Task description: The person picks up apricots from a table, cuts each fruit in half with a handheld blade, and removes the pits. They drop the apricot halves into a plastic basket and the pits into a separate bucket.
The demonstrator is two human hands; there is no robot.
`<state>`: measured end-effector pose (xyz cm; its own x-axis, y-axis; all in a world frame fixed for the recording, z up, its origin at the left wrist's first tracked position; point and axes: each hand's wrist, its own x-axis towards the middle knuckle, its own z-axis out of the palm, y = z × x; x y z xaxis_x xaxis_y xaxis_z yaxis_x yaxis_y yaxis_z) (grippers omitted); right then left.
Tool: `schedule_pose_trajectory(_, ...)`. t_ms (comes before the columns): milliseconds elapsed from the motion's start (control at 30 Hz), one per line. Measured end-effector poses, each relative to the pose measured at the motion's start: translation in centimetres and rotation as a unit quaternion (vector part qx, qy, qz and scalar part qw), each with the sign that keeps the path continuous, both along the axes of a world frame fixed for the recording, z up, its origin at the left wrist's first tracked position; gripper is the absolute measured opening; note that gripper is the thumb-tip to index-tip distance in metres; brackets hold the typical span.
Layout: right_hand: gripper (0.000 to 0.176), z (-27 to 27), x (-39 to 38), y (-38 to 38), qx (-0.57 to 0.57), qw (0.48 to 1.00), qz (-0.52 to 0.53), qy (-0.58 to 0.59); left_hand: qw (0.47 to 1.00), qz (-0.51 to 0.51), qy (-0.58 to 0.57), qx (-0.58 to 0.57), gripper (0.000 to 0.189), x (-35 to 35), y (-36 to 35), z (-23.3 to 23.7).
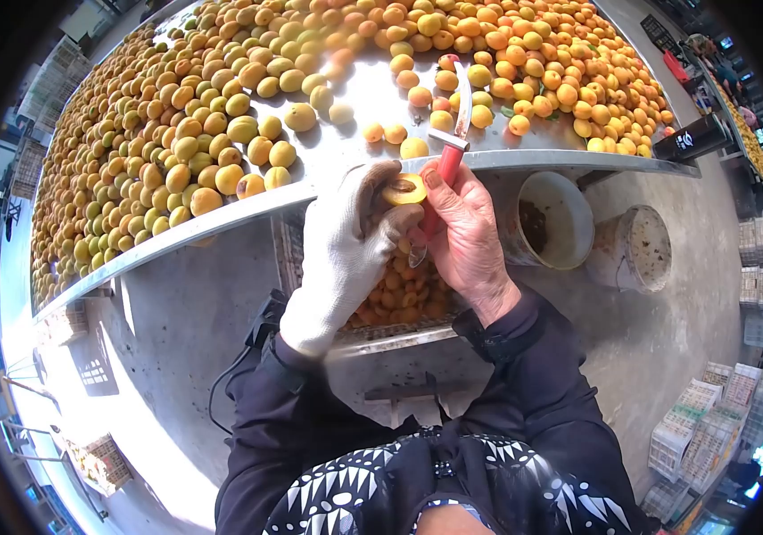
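Note:
My left hand (346, 245), in a white glove, is closed around a cut apricot half (404, 189) whose open face shows a dark hollow. Bare and close beside it, my right hand (470, 236) grips the red handle of a knife (452, 160); its curved blade points up over the table edge. The right thumb is at the apricot's side. Whole apricots (194, 134) cover much of the metal table (363, 98) ahead. Below my hands, a crate (399, 337) holds many orange apricot pieces, partly hidden by my hands.
Right of the crate, under the table's edge, stand a white bucket (569, 223) with dark residue inside and a second stained bucket (644, 250). Stacked crates (698, 428) are at the lower right. Another crate (100, 464) sits on the floor at the lower left.

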<state>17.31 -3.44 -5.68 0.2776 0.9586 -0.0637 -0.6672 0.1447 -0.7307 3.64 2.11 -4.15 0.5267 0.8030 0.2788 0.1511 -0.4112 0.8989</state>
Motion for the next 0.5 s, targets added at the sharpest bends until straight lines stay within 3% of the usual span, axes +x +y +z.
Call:
schedule_pose_trajectory(100, 0.022, 0.2, 0.0, -0.2, -0.029, 0.999, 0.009, -0.032, 0.993, 0.03, -0.094, -0.07, 0.049, 0.0, -0.4, 0.2)
schedule_pose_trajectory(233, 0.02, 0.4, 0.0, -0.1, -0.04, 0.998, 0.029, -0.028, 0.992, 0.056, -0.091, 0.074, 0.048, 0.2, -0.1, -1.4)
schedule_pose_trajectory(333, 0.019, 0.7, 0.1, -0.1, -0.047, 0.998, 0.042, -0.019, 0.993, 0.046, -0.071, 0.079, 0.044, 0.3, -0.2, -1.0)
schedule_pose_trajectory(367, 0.019, 0.5, 0.7, -0.2, -0.051, 0.995, 0.037, -0.078, 0.993, 0.044, -0.071, 0.079, 0.044, 0.2, -0.2, -0.4)
schedule_pose_trajectory(433, 0.018, 1.0, 1.6, -0.4, -0.056, 0.988, 0.032, -0.137, 0.975, -0.042, -0.111, -0.187, 0.041, -0.4, -0.2, 1.3)
schedule_pose_trajectory(500, 0.019, 1.9, 2.3, -0.6, -0.017, 0.927, 0.063, -0.369, 0.954, -0.066, -0.075, -0.282, 0.044, -0.9, 0.3, 1.7)
